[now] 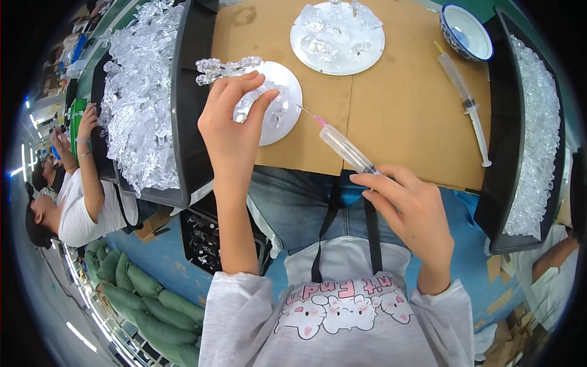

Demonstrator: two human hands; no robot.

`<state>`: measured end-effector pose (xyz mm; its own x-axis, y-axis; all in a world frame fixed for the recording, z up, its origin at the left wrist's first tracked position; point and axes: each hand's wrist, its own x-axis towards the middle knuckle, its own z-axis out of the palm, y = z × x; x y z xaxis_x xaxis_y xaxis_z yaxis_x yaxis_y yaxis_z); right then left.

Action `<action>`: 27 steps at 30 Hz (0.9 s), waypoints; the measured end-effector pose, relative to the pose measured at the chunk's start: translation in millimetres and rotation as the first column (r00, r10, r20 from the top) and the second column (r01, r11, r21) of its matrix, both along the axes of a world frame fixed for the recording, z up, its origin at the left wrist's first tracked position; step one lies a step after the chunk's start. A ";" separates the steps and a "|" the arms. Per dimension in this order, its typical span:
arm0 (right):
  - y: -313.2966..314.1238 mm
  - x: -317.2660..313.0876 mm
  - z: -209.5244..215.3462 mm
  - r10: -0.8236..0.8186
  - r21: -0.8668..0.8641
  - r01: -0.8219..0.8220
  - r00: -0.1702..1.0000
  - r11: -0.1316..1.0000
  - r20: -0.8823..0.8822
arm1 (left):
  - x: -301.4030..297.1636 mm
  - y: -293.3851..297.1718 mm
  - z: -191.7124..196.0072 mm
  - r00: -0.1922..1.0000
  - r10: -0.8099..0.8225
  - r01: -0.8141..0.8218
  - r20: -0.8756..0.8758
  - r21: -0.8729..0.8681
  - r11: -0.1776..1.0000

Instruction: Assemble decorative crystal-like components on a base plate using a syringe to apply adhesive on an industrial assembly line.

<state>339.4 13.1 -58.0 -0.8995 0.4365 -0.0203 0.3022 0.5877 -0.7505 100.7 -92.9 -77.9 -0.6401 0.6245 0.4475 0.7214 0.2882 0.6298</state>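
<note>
My right hand (408,205) is closed around the rear of a clear syringe (342,147), which points up and left. Its pink-based needle ends near the edge of a small white disc (292,113). Over that disc my left hand (235,110) is bent in a pinch, thumb and forefinger nearly together; whatever they hold is too small or clear to make out. Clear plastic pieces (278,110) stand on the disc, partly hidden by the hand. Beaded clear pieces (211,70) show just beyond my left fingers; whether the hand touches them is unclear.
Another white disc (336,64) with clear pieces lies at the far side of the cardboard (397,122). At right are a second syringe (455,76) and a blue-rimmed bowl (468,33). Black bins of clear parts (143,98) (532,140) flank me. A person (79,202) works at left.
</note>
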 end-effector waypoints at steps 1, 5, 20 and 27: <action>-0.8 0.6 0.7 0.012 -0.011 -0.011 1.000 1.000 0.018 | -0.3 0.2 0.2 1.000 0.001 -0.001 -0.001 0.007 1.000; -5.1 3.8 2.6 0.041 -0.028 -0.041 0.999 0.999 0.021 | -0.9 0.5 3.2 0.999 -0.018 0.017 -0.043 -0.037 0.999; -28.7 22.0 25.7 0.023 -0.011 -0.023 1.000 1.000 0.017 | 3.5 -1.7 0.8 1.000 -0.009 0.010 -0.010 0.049 0.999; -30.2 22.9 4.3 0.005 -0.019 -0.004 1.000 1.000 0.011 | -1.0 -4.8 -5.4 0.984 -0.088 0.100 -0.152 0.071 0.992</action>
